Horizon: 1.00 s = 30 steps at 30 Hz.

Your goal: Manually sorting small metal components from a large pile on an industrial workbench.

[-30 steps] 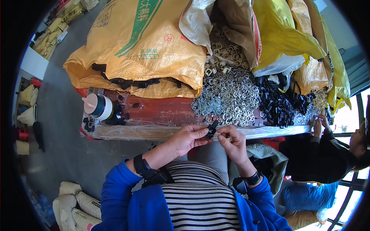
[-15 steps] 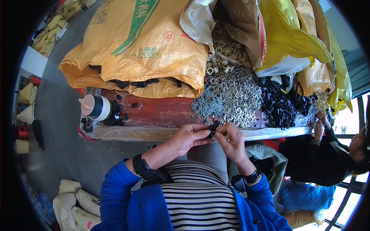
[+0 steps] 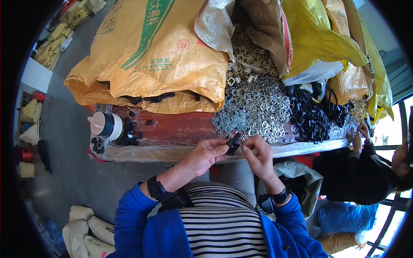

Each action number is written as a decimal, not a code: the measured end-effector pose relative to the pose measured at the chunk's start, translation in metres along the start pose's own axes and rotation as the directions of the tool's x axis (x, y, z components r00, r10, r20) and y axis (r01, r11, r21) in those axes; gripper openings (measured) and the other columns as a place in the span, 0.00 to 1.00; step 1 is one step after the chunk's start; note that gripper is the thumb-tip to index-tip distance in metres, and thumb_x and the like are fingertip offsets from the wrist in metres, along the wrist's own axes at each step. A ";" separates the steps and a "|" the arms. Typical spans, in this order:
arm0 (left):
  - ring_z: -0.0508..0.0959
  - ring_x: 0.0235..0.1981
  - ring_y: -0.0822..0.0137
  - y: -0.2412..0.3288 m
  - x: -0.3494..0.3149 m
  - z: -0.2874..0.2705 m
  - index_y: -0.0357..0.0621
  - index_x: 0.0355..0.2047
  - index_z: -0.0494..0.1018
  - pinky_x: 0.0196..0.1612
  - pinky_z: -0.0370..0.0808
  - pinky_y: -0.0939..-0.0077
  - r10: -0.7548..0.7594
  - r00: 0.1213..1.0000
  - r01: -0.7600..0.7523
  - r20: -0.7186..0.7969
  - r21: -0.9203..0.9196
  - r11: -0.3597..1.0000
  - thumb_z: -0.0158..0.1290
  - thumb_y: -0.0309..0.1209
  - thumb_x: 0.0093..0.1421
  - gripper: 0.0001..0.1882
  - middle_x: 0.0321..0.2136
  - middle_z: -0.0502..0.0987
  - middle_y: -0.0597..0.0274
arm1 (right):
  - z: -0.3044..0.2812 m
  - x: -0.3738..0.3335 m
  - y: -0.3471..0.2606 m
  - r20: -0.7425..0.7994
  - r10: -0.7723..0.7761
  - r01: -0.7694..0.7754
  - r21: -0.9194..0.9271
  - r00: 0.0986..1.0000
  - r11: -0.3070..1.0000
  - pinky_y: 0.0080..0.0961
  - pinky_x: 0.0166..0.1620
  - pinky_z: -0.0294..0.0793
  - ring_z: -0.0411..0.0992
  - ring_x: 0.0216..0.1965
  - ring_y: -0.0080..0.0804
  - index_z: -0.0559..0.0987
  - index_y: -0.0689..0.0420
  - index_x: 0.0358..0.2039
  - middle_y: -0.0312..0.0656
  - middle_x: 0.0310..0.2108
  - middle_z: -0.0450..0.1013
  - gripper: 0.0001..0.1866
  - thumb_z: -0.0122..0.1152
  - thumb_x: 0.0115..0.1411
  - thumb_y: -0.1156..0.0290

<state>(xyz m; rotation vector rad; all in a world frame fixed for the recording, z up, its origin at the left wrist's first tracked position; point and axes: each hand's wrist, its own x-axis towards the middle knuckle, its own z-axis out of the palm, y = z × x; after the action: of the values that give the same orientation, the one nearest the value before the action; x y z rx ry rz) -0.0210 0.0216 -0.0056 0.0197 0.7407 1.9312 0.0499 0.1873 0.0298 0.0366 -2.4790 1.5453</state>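
The red surface [image 3: 180,124] bears an orange sack [image 3: 172,69], a silvery metal-link heap [image 3: 266,107] and a black-piece heap [image 3: 307,116], plenty remaining loose. The left hand [image 3: 208,154] pinches a small black part [image 3: 233,145] by the near edge; the right hand [image 3: 260,157] curls just beside, its grip unclear. Whether that part is finished cannot be told.

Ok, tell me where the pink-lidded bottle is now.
In the head view, the bottle is at the left end of the red tabletop, just below the orange sack, with small black pieces to its right.
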 end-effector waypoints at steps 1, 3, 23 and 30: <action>0.71 0.38 0.68 0.000 0.001 0.000 0.39 0.38 0.68 0.42 0.69 0.71 -0.002 1.000 0.002 -0.018 0.001 1.000 0.48 0.27 0.51 0.12 0.36 0.71 0.59 | -0.001 -0.001 -0.003 -0.055 -0.107 0.103 -0.075 0.993 0.992 0.19 0.23 0.60 0.62 0.19 0.27 0.71 0.62 0.25 0.37 0.17 0.62 0.05 0.54 0.44 0.79; 0.71 0.38 0.68 0.001 0.002 0.000 0.39 0.38 0.68 0.43 0.69 0.71 -0.006 0.998 0.006 -0.055 0.003 1.000 0.48 0.27 0.51 0.12 0.36 0.71 0.59 | 0.001 0.000 -0.002 -0.098 -0.213 0.197 -0.154 0.972 0.968 0.19 0.22 0.60 0.62 0.19 0.28 0.72 0.61 0.27 0.37 0.17 0.62 0.07 0.55 0.43 0.79; 0.71 0.37 0.69 -0.004 -0.011 0.009 0.36 0.38 0.68 0.42 0.69 0.74 -0.030 0.997 0.034 -0.066 0.054 0.998 0.47 0.27 0.52 0.13 0.35 0.71 0.59 | -0.002 -0.008 -0.005 0.287 -0.456 0.538 -0.429 0.843 0.726 0.24 0.27 0.64 0.64 0.22 0.28 0.71 0.57 0.35 0.34 0.21 0.62 0.22 0.57 0.34 0.75; 0.71 0.36 0.70 0.001 -0.007 0.005 0.36 0.37 0.68 0.42 0.69 0.74 -0.058 0.995 0.062 -0.081 0.054 0.997 0.48 0.27 0.52 0.12 0.34 0.72 0.59 | 0.001 0.000 -0.002 0.272 -0.462 0.535 -0.359 0.844 0.765 0.25 0.22 0.62 0.61 0.19 0.30 0.72 0.58 0.33 0.35 0.20 0.62 0.19 0.58 0.34 0.79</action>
<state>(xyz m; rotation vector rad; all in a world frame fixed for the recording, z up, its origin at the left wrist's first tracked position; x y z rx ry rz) -0.0168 0.0181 0.0012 -0.0442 0.8400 1.8619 0.0499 0.1857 0.0309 0.7279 -2.5745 0.7925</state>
